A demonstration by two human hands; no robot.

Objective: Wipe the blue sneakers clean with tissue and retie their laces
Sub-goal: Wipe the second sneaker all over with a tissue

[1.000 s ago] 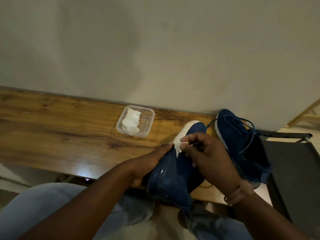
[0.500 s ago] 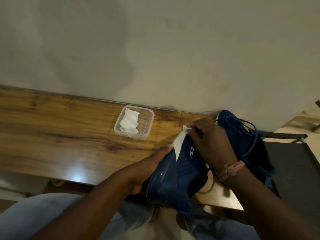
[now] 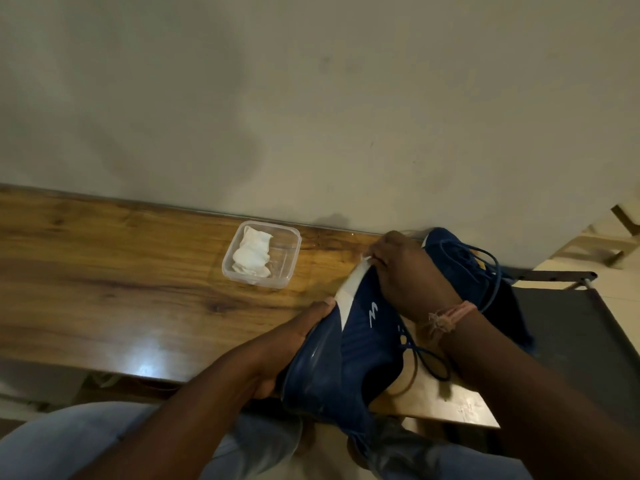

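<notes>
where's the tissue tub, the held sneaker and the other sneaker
tissue tub (image 3: 289, 263), head view, clear right wall
held sneaker (image 3: 367, 334), head view, blue side panel
other sneaker (image 3: 460, 268), head view, blue upper

- The scene is dim, with a warm yellow-green tint.
- A bright white glare spot lies on the glossy wooden counter (image 3: 104, 278) near its front edge, so the light comes from above.
- Soft, wide shadows fall on the wall (image 3: 311, 98).
- The wide lens bends the counter edge, and it slopes across the frame.
- The forearms at the bottom look dark and slightly blurred.
</notes>
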